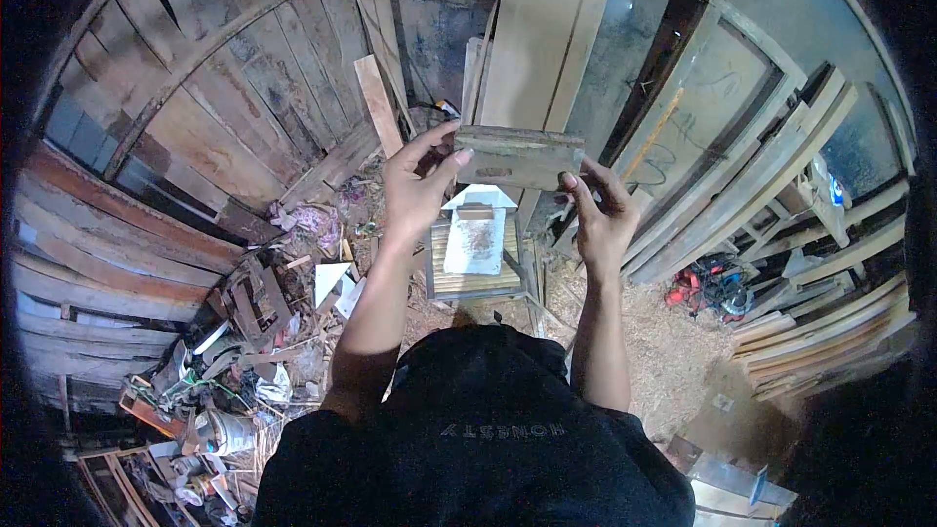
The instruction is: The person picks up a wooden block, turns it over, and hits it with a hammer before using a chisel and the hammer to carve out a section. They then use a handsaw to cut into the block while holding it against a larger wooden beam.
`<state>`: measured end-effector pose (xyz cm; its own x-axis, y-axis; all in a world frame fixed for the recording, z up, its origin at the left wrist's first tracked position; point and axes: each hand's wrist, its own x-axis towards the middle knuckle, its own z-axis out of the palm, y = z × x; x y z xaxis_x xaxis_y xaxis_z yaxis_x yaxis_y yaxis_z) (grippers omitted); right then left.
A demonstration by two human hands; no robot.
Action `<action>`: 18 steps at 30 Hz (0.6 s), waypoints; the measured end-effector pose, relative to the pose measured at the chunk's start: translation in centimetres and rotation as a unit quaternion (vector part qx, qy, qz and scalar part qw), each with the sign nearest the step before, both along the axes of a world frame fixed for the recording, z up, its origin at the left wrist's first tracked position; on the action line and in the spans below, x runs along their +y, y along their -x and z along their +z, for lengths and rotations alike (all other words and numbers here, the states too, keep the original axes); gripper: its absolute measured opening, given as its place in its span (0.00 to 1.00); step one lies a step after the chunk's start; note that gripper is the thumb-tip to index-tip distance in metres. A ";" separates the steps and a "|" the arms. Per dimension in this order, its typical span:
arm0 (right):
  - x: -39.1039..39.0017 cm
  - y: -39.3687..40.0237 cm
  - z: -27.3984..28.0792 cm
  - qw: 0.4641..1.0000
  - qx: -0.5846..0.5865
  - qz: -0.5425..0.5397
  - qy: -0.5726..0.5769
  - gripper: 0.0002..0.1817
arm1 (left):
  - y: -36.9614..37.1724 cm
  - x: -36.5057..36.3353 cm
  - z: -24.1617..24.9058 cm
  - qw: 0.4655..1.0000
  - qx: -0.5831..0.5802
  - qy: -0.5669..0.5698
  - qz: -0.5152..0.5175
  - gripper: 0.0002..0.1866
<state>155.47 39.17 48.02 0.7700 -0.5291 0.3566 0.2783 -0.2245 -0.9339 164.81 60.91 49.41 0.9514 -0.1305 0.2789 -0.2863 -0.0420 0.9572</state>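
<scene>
Between two raised hands, above a slatted frame (444, 284) with a white piece (474, 252) on it, a short wooden board (532, 162) is held nearly level. Its left end is pinched by the left hand (414, 181), its right by the right hand (602, 215). An even, light grip at both ends seems best, with the thumbs kept near the ends so that the face is left exposed. The board looks worn and grey-brown, darker along the far edge, with an elongated mark or recess toward the left. Beyond, a tall panel (535, 34) is propped upright; shavings (649, 342) are strewn on the floor.
</scene>
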 end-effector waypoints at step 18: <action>0.6 0.2 -0.6 0.996 0.001 0.033 -0.083 0.16 | 1.0 0.2 0.0 0.999 0.020 0.028 -0.016 0.24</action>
<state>155.29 39.78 47.38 0.8058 -0.5283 0.2675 0.2860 -0.0483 -0.9570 163.82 61.07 49.40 0.9575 -0.1456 0.2491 -0.2488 0.0209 0.9683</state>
